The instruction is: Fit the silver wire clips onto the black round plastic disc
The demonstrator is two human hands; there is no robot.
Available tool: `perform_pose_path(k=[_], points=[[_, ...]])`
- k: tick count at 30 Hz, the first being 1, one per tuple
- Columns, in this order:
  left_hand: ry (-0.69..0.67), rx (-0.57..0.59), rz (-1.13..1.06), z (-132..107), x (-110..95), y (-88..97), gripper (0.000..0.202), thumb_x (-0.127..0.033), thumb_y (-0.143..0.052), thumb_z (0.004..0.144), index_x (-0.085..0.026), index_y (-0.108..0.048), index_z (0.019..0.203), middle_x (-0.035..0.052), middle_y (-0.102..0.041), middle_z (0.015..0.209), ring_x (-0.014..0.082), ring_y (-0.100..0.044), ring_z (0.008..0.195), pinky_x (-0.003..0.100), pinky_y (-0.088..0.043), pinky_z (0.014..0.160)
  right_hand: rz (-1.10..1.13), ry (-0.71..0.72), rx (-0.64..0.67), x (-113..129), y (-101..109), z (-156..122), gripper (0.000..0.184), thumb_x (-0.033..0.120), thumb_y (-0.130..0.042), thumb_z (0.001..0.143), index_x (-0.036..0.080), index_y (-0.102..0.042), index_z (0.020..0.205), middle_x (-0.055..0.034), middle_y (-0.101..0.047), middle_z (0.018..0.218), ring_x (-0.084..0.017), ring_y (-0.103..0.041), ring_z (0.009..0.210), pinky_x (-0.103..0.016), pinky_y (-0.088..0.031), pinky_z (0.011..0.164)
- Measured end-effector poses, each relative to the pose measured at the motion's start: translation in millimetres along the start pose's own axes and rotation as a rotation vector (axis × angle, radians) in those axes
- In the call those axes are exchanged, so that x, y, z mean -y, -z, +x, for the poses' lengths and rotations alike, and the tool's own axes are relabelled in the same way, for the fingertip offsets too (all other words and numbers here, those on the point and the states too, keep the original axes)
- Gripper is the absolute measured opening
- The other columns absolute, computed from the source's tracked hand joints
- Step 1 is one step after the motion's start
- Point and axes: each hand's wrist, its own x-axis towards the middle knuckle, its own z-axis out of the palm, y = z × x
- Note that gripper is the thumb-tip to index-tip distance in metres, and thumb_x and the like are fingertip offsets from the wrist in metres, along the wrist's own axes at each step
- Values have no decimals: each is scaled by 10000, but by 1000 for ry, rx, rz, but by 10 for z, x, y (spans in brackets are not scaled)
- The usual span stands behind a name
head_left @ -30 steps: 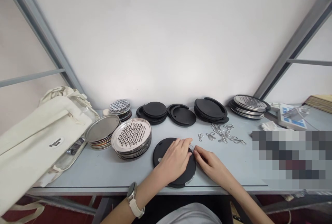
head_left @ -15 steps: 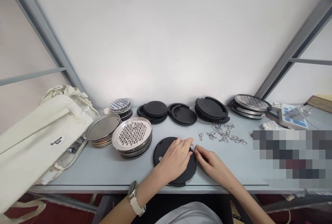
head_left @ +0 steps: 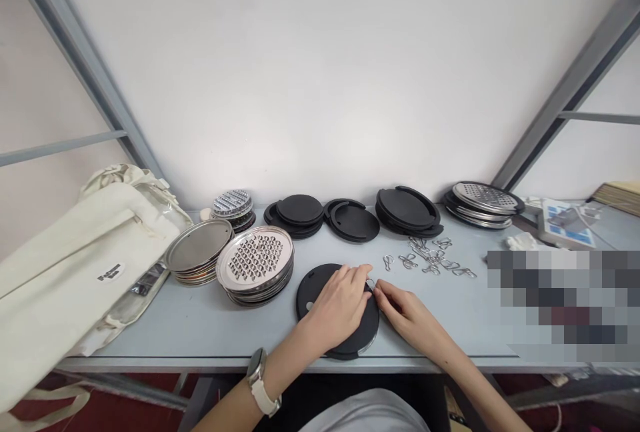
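Note:
A black round disc-shaped holder [head_left: 367, 325] lies flat near the front edge of the table, with a strip of metal showing along its lower right rim. My left hand [head_left: 335, 309] lies over it, fingers bent and closed at its upper right edge, covering much of its top. At that same edge my right hand [head_left: 403, 309] pinches a small metal wire clip [head_left: 371, 283], whose loop shows between the two hands. The clip's other end is hidden by the fingers, so I cannot tell whether it is hooked to the holder. Several similar wire clips [head_left: 434, 259] lie loose behind my right hand.
To the left stand stacks of round metal grater plates [head_left: 256, 260] and plain metal discs [head_left: 199, 247], beside a cream bag [head_left: 95, 252]. Black round parts [head_left: 300, 210] line the wall. Black-rimmed graters [head_left: 484, 199] are stacked at the back right. A blurred patch covers the right side.
The wire clip's loop has shifted slightly between the fingers and shows more clearly. Both hands and the black holder stay almost where they were.

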Motion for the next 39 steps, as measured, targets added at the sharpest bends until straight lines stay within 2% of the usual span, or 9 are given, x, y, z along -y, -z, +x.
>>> perform_pose_path(k=[22, 39], points=[[-8, 9, 14, 5, -1, -1, 334, -155, -431, 950, -189, -392, 1280, 61, -553, 1226, 217, -494, 1139, 396, -434, 996, 16, 0, -6, -10, -17, 4, 318, 391, -315, 976, 223, -368, 711, 34, -452, 638, -149, -436, 590, -261, -332, 569], [-35, 27, 42, 6, -20, 31, 315, -136, -406, 952, -192, -426, 1261, 53, -573, 1209, 218, -510, 1100, 386, -441, 973, -14, 9, -8, -8, -12, 4, 327, 390, -305, 979, 220, -396, 715, 25, -484, 636, -154, -459, 591, -264, -354, 574]])
